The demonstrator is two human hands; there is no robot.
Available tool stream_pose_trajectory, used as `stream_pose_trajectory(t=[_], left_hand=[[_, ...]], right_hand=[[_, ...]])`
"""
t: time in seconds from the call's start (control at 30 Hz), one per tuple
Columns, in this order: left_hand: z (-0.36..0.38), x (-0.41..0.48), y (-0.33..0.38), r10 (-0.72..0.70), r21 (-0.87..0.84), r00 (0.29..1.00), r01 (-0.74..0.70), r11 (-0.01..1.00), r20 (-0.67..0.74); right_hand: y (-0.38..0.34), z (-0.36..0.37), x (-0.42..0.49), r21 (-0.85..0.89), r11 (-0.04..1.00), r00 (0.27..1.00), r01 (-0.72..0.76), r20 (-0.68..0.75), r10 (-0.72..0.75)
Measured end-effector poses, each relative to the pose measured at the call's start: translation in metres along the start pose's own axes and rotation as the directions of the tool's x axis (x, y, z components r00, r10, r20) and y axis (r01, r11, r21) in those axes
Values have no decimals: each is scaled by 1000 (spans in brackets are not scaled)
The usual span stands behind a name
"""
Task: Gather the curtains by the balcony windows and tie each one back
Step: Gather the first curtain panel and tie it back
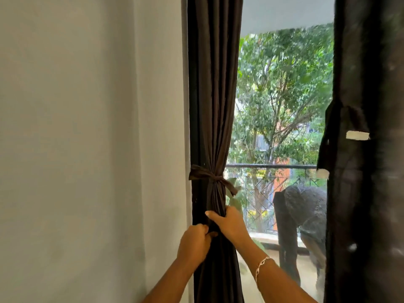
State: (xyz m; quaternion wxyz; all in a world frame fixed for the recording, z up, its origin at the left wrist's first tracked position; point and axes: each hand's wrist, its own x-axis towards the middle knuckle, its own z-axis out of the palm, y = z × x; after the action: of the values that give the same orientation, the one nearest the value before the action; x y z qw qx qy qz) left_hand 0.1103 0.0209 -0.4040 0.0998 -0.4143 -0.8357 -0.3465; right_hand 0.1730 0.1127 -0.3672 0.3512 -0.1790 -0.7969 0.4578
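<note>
A dark brown curtain hangs gathered at the left side of the balcony window. A matching fabric tie is knotted around it at mid height, its ends sticking out left and right. Just below the knot my right hand grips the bunched curtain from the right. My left hand pinches a fold of the same curtain a little lower on its left edge. A second dark curtain hangs at the right, with a loose strap dangling from it that carries white patches.
A plain white wall fills the left half. Behind the window glass are trees, a balcony railing and a dark covered object standing on the balcony floor.
</note>
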Motion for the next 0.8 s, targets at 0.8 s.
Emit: stream_pose_trajectory(t=[0.8], left_hand=[[-100, 63, 107, 479, 578, 759, -168, 798, -441]], right_hand=[[-72, -104, 64, -802, 545, 881, 243, -53, -471]])
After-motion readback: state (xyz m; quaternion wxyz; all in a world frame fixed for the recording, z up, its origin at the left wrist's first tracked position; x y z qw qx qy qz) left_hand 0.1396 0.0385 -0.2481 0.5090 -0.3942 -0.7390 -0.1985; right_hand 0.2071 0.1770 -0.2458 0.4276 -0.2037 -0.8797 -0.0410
